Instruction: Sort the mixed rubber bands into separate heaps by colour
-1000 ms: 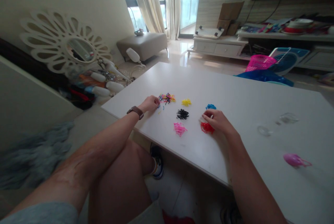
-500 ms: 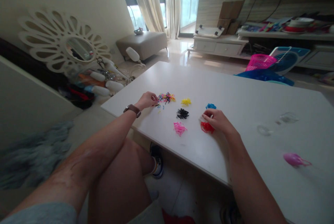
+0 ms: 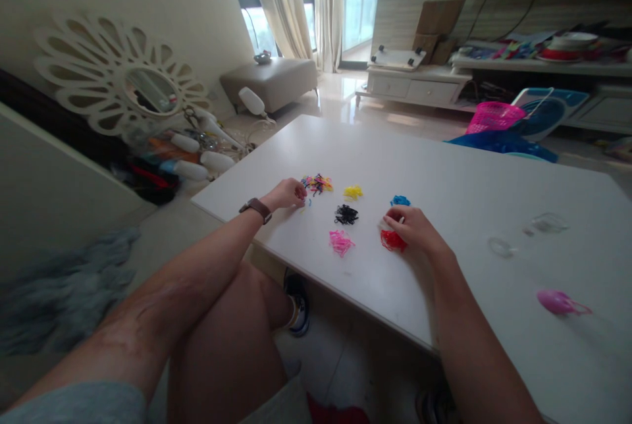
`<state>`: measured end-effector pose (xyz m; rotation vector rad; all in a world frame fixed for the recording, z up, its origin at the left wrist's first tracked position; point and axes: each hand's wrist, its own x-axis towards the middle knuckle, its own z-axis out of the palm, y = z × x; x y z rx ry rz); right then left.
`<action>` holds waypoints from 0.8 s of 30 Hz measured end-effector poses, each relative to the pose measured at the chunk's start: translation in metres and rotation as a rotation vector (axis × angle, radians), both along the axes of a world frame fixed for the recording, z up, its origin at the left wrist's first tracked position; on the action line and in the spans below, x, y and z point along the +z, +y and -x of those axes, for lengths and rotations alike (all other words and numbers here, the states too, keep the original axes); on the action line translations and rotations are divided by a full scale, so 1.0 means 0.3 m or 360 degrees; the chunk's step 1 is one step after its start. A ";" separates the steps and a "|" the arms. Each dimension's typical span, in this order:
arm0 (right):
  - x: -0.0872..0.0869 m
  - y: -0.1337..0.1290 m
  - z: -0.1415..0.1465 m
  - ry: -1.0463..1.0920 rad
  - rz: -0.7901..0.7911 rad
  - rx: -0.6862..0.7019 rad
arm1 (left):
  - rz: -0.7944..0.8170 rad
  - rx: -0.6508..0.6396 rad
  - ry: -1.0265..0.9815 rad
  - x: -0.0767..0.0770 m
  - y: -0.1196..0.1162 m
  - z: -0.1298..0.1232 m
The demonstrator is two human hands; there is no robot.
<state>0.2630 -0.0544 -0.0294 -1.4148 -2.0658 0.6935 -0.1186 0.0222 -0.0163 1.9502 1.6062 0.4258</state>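
Observation:
My left hand (image 3: 290,194) rests on the table at the left edge of a mixed pile of small coloured rubber bands (image 3: 318,183). Its fingers are curled together, and whatever they hold is hidden. A few loose bands lie by its fingertips. My right hand (image 3: 409,223) is closed in a pinch beside the red rubber bands (image 3: 392,240), partly covering them. Something small and whitish shows at its fingers, too blurred to name. Just beyond sit blue rubber bands (image 3: 399,201). Between my hands lie separate heaps of yellow bands (image 3: 353,193), black bands (image 3: 346,214) and pink bands (image 3: 341,243).
On the right of the white table (image 3: 474,351) lie a pink egg-shaped item with a loop (image 3: 557,302), a clear ring-shaped piece (image 3: 501,246) and a clear container (image 3: 548,222). A pink basket (image 3: 494,117) stands beyond the far edge. My legs are under the near edge.
My left hand has shifted slightly right, towards the mixed pile, now covering some loose bands, and its fingers look more curled. My right hand stays in place.

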 end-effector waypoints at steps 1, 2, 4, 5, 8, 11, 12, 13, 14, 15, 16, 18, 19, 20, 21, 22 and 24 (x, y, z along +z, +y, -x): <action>0.000 0.000 0.000 0.0000 0.0000 -0.0001 | 0.0003 -0.0003 0.0031 -0.001 -0.001 -0.004; 0.001 -0.001 0.001 0.0002 0.0000 -0.0002 | 0.0000 0.0000 0.0058 -0.002 -0.003 -0.008; 0.002 -0.002 0.002 0.0015 -0.0005 -0.0004 | -0.0010 0.0003 0.0099 -0.004 -0.007 -0.013; 0.002 -0.003 0.003 0.0024 -0.0011 -0.0007 | -0.0016 -0.0003 0.0122 -0.004 -0.010 -0.016; 0.000 -0.002 0.002 0.0044 -0.0038 -0.0010 | -0.0027 -0.0061 0.0180 -0.003 -0.013 -0.018; -0.004 0.001 0.000 0.0033 -0.0075 0.0005 | -0.0040 -0.0132 0.0174 0.003 -0.008 -0.013; -0.005 0.001 -0.001 0.0022 -0.0085 0.0011 | -0.0042 -0.0155 0.0157 0.007 -0.007 -0.011; -0.006 0.002 -0.002 0.0010 -0.0092 0.0014 | -0.0037 -0.0178 0.0133 0.012 -0.005 -0.008; -0.007 0.002 -0.003 -0.0003 -0.0094 0.0014 | -0.0018 -0.0202 0.0102 0.019 -0.005 -0.005; -0.007 0.003 -0.003 -0.0016 -0.0092 0.0013 | 0.0017 -0.0227 0.0064 0.026 -0.006 -0.003; -0.007 0.003 -0.004 -0.0029 -0.0087 0.0010 | 0.0060 -0.0250 0.0026 0.034 -0.009 -0.002; -0.008 0.003 -0.004 -0.0055 -0.0073 0.0000 | 0.0142 -0.0270 -0.0023 0.050 -0.016 -0.001; -0.008 0.004 -0.004 -0.0066 -0.0068 -0.0003 | 0.0162 -0.0274 -0.0025 0.056 -0.020 -0.002; -0.008 0.004 -0.004 -0.0073 -0.0065 -0.0005 | 0.0164 -0.0274 -0.0011 0.062 -0.024 -0.004; -0.008 0.004 -0.004 -0.0076 -0.0066 -0.0007 | 0.0161 -0.0272 0.0017 0.066 -0.028 -0.006; -0.008 0.005 -0.004 -0.0075 -0.0069 -0.0007 | 0.0160 -0.0269 0.0051 0.067 -0.031 -0.009; -0.008 0.004 -0.004 -0.0067 -0.0076 0.0002 | 0.0180 -0.0254 0.0126 0.067 -0.038 -0.017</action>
